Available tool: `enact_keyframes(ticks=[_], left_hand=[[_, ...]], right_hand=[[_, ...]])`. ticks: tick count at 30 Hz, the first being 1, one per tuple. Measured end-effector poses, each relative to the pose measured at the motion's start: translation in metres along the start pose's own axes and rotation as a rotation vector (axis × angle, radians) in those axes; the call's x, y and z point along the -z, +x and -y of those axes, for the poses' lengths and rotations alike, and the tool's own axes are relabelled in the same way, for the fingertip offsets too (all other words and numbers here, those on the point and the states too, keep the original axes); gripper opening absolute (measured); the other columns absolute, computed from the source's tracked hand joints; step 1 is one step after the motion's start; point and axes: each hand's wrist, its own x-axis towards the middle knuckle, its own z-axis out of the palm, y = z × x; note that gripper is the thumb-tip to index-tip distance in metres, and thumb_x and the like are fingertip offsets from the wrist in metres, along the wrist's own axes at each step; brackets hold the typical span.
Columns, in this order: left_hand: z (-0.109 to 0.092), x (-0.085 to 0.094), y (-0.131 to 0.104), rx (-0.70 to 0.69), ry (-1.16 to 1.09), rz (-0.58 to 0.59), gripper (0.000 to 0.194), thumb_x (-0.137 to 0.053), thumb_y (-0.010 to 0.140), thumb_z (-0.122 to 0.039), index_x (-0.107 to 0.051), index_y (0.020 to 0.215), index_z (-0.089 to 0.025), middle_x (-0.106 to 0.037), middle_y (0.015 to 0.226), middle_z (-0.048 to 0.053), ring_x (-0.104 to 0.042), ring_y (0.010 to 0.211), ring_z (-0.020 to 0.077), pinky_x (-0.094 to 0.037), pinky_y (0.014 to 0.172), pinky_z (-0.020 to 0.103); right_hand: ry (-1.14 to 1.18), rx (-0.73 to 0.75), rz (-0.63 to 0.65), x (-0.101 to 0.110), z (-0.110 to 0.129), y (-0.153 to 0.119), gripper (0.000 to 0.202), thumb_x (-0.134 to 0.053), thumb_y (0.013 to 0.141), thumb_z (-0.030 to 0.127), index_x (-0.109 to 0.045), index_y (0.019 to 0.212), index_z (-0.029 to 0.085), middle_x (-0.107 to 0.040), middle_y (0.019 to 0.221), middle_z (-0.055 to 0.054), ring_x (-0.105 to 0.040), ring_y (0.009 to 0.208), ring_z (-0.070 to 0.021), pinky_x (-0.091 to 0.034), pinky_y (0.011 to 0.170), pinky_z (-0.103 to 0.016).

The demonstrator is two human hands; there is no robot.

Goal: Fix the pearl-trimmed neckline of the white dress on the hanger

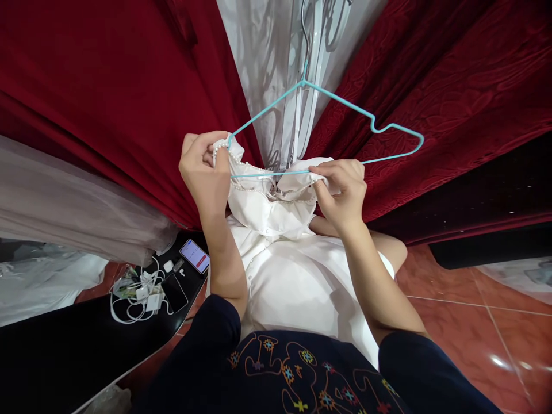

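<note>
A white dress (pixel 297 276) with a beaded neckline lies across my lap. Its top is lifted up to a light-blue clothes hanger (pixel 340 100), whose hook points away from me. My left hand (pixel 207 164) pinches the dress's left shoulder, which sits over the hanger's left end. My right hand (pixel 342 187) is closed on the other shoulder of the dress, right at the hanger's bottom bar. The hanger's right end sticks out bare beyond that hand. Some fingertips are hidden in the fabric.
Red curtains (pixel 129 86) hang on both sides, with a white rack (pixel 317 69) between them. At left, a black bench (pixel 86 339) holds a lit phone (pixel 195 256), a dark phone (pixel 175 292) and tangled white cables (pixel 144 290). Red floor tiles (pixel 466 310) show at right.
</note>
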Motion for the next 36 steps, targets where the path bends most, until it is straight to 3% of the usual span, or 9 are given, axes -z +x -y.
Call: enact_keyframes(ticks=[6, 10, 14, 18, 21, 25, 30, 33, 36], left_hand=[[-0.002, -0.009, -0.021, -0.021, -0.054, 0.087, 0.009, -0.072, 0.099, -0.022, -0.081, 0.097, -0.022, -0.069, 0.096, 0.003, -0.059, 0.080, 0.0136, -0.047, 0.071, 0.031], [0.009, -0.014, -0.044, 0.247, -0.162, 0.348, 0.032, -0.069, 0.101, -0.049, -0.082, 0.092, -0.021, -0.074, 0.078, 0.002, -0.064, 0.067, 0.0134, -0.050, 0.067, 0.029], [0.018, -0.022, -0.056, 0.578, -0.161, 0.542, 0.054, -0.062, 0.099, -0.068, -0.082, 0.095, -0.018, -0.084, 0.091, 0.011, -0.077, 0.078, 0.0194, -0.056, 0.071, 0.029], [0.017, -0.033, -0.062, 0.686, -0.399, 0.479, 0.049, -0.061, 0.102, -0.064, -0.077, 0.111, -0.019, -0.084, 0.122, 0.013, -0.080, 0.116, 0.0271, -0.062, 0.099, 0.036], [0.010, -0.047, -0.071, 0.692, -0.724, 0.328, 0.034, -0.047, 0.112, -0.048, -0.068, 0.109, -0.022, -0.079, 0.128, 0.009, -0.074, 0.132, 0.0221, -0.055, 0.118, 0.041], [0.001, -0.064, -0.085, 0.613, -0.875, 0.124, 0.036, -0.042, 0.114, -0.045, -0.045, 0.085, -0.024, -0.061, 0.090, 0.001, -0.076, 0.110, 0.0145, -0.053, 0.122, 0.041], [0.002, -0.071, -0.085, 0.493, -0.812, 0.076, 0.053, -0.053, 0.107, -0.063, -0.032, 0.079, -0.024, -0.037, 0.077, -0.003, -0.060, 0.077, 0.0115, -0.060, 0.112, 0.042], [0.007, -0.069, -0.077, 0.480, -0.826, 0.071, 0.056, -0.055, 0.105, -0.065, -0.031, 0.076, -0.024, -0.035, 0.074, -0.004, -0.056, 0.073, 0.0117, -0.063, 0.105, 0.040], [0.009, -0.070, -0.074, 0.486, -0.834, 0.055, 0.057, -0.056, 0.105, -0.066, -0.030, 0.076, -0.024, -0.034, 0.072, -0.004, -0.054, 0.071, 0.0114, -0.063, 0.102, 0.039]], right_hand=[[-0.040, -0.011, 0.001, -0.001, 0.000, 0.002, 0.024, -0.059, 0.103, 0.044, -0.075, 0.101, 0.027, -0.077, 0.099, -0.003, -0.068, 0.098, -0.0227, -0.049, 0.099, -0.046], [-0.038, -0.012, 0.003, -0.001, -0.002, 0.002, 0.025, -0.058, 0.104, 0.046, -0.074, 0.100, 0.027, -0.076, 0.099, -0.003, -0.067, 0.097, -0.0234, -0.048, 0.100, -0.048], [-0.029, 0.032, -0.016, -0.001, -0.003, 0.000, 0.023, -0.059, 0.103, 0.046, -0.073, 0.104, 0.027, -0.076, 0.100, -0.003, -0.067, 0.097, -0.0234, -0.047, 0.100, -0.048], [-0.065, 0.034, -0.012, -0.003, 0.001, -0.001, 0.020, -0.061, 0.101, 0.042, -0.074, 0.107, 0.028, -0.077, 0.103, -0.003, -0.068, 0.099, -0.0234, -0.048, 0.098, -0.046], [-0.046, 0.061, -0.026, -0.005, 0.005, -0.002, 0.018, -0.061, 0.101, 0.039, -0.073, 0.109, 0.029, -0.077, 0.103, -0.002, -0.069, 0.099, -0.0230, -0.049, 0.097, -0.046], [-0.017, 0.083, -0.023, -0.005, 0.006, -0.003, 0.019, -0.059, 0.101, 0.037, -0.072, 0.112, 0.031, -0.077, 0.106, -0.002, -0.070, 0.101, -0.0234, -0.050, 0.101, -0.049], [0.058, 0.167, -0.132, 0.004, 0.004, -0.016, 0.019, -0.064, 0.096, 0.035, -0.074, 0.113, 0.033, -0.074, 0.118, -0.004, -0.069, 0.112, -0.0260, -0.052, 0.106, -0.053], [0.035, 0.101, -0.341, 0.013, 0.003, -0.026, 0.008, -0.072, 0.091, 0.036, -0.074, 0.094, 0.029, -0.069, 0.100, -0.006, -0.068, 0.099, -0.0253, -0.057, 0.089, -0.048], [0.093, -0.171, -0.291, 0.023, -0.009, -0.029, 0.023, -0.075, 0.091, 0.045, -0.069, 0.083, 0.025, -0.063, 0.073, -0.003, -0.057, 0.066, -0.0171, -0.048, 0.063, -0.038]])
